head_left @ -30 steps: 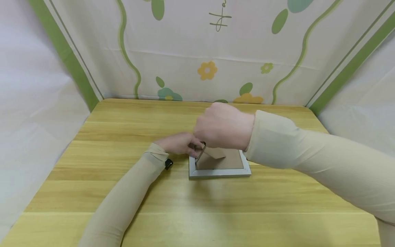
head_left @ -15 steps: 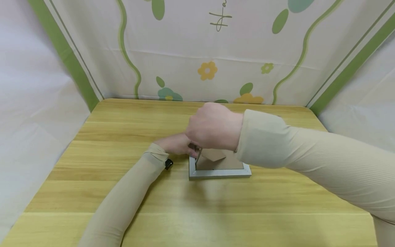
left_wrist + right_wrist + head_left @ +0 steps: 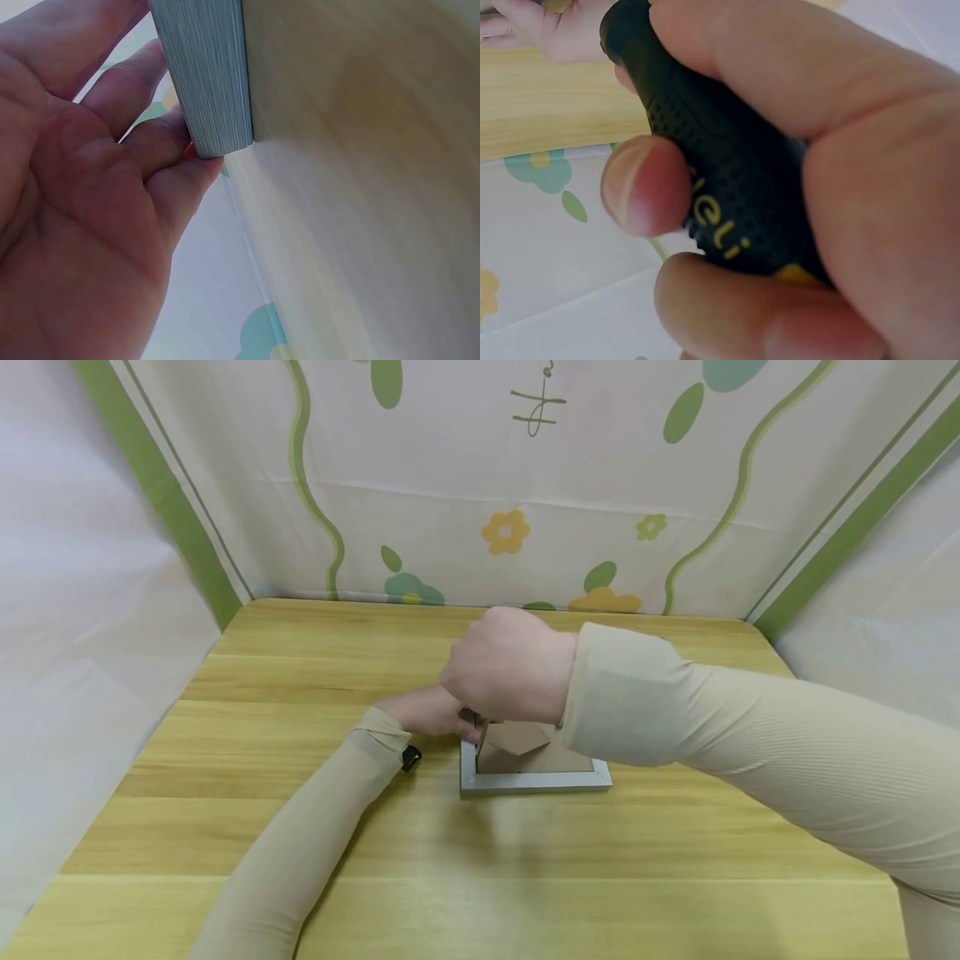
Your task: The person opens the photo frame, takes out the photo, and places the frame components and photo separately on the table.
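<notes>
A silver-edged picture frame (image 3: 536, 782) lies back side up on the wooden table, its brown backing board (image 3: 570, 757) showing. My left hand (image 3: 427, 710) grips the frame's left side. In the left wrist view, its fingers (image 3: 184, 191) touch the frame's outer edge near a corner. Curled above it, my right hand (image 3: 506, 664) holds a screwdriver by its black handle (image 3: 720, 157), marked "deli" with yellow at one end. The thin shaft (image 3: 482, 743) slants down to the inner left edge of the frame. My right hand hides the frame's far part.
On the board sits a brown stand flap (image 3: 522, 737). A black clip-like piece (image 3: 410, 757) is by the left cuff. The bare wooden table (image 3: 480, 877) spreads around the frame, with a flower-patterned cloth (image 3: 420, 510) behind its far edge.
My right hand has moved left, bringing the screwdriver's shaft more upright while its tip stays at the frame's inner left edge. The left hand and frame have hardly moved.
</notes>
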### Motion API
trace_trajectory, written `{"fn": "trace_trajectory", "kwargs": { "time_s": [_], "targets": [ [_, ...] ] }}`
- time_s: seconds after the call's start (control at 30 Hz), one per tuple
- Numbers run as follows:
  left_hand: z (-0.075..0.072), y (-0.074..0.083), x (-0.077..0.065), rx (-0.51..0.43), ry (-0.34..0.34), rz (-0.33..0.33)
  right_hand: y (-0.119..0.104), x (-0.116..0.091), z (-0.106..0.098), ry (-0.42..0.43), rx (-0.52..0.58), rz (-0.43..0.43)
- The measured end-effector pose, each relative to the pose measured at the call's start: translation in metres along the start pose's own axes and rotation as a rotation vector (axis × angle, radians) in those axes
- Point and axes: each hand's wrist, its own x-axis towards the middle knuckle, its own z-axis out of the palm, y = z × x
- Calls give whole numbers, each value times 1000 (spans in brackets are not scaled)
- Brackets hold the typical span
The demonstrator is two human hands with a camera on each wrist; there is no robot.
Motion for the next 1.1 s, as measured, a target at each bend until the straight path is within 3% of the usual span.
{"fn": "trace_trajectory", "kwargs": {
  "time_s": [0.1,0.2,0.37,0.7,1.1],
  "targets": [
    [0,1,2,13,-14,-7,1,-5,2,2,27,16],
    [1,2,3,87,-34,-36,2,-14,7,21,79,40],
    [1,1,3,202,-26,-93,0,-42,27,167,105,39],
    [-1,-5,4,242,-68,-82,-27,-95,75,423,8,104],
    [2,-1,3,213,-51,-92,-37,-123,147,700,147,211]
  ]
}}
